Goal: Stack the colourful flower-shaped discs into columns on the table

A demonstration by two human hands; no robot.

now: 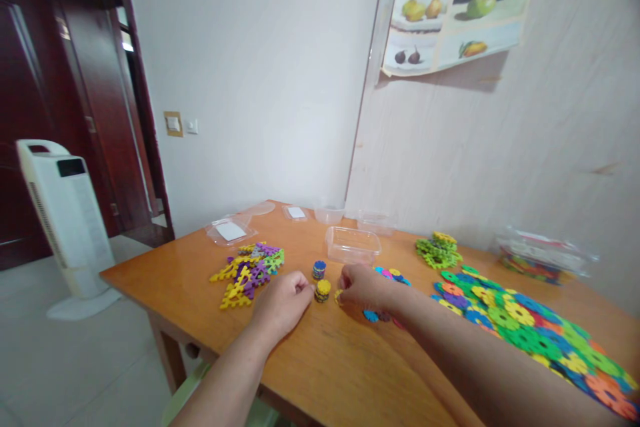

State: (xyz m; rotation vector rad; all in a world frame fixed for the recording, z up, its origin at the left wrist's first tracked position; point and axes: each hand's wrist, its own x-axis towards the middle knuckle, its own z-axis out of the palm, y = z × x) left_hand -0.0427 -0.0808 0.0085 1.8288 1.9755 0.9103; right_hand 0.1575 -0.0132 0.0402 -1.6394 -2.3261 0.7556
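Observation:
A short stack of yellow notched discs stands on the table, with a stack of blue notched discs just behind it. Left of the yellow stack rests my left hand, its fingers closed; whether anything is in them is hidden. My right hand pinches a small yellow notched disc to the right of that stack. Beyond and below the right hand lie loose small discs in blue, pink and other colours, partly covered by the hand and forearm.
Yellow, purple and green toothed pieces lie at the left. A clear plastic box stands behind the stacks, near clear lids. Large flower-shaped discs spread at right, with a green clump and a filled container behind.

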